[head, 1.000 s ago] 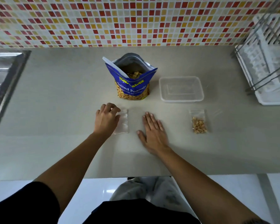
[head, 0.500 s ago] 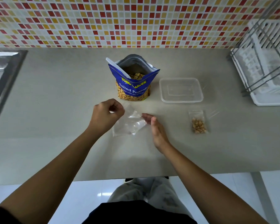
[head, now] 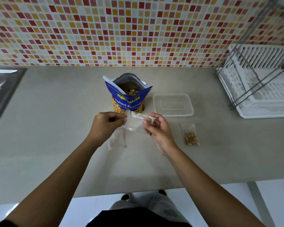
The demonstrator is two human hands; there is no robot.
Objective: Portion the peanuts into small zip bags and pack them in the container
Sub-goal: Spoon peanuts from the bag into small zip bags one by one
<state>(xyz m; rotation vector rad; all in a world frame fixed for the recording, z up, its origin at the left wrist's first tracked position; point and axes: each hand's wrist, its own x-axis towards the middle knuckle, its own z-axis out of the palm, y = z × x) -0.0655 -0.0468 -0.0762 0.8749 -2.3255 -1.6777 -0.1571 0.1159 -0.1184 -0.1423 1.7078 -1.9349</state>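
An open blue bag of salted peanuts [head: 128,99] stands upright mid-counter with a white scoop handle [head: 112,85] poking out. Just in front of it, above the counter, both hands hold an empty clear zip bag [head: 134,122]: my left hand [head: 107,124] pinches its left edge and my right hand [head: 159,128] pinches its right edge. More empty clear bags [head: 116,140] lie flat under my left wrist. A small zip bag filled with peanuts [head: 190,135] lies to the right. The clear plastic container [head: 173,104], empty, sits right of the peanut bag.
A white dish rack with a metal frame [head: 259,89] fills the far right of the counter. A steel sink [head: 2,89] borders the left edge. A tiled wall runs along the back. The counter's front edge is close to my body.
My left hand lifted one clear bag off the pile on the counter. My right hand rose from lying flat on the counter and took hold of the bag's other edge.
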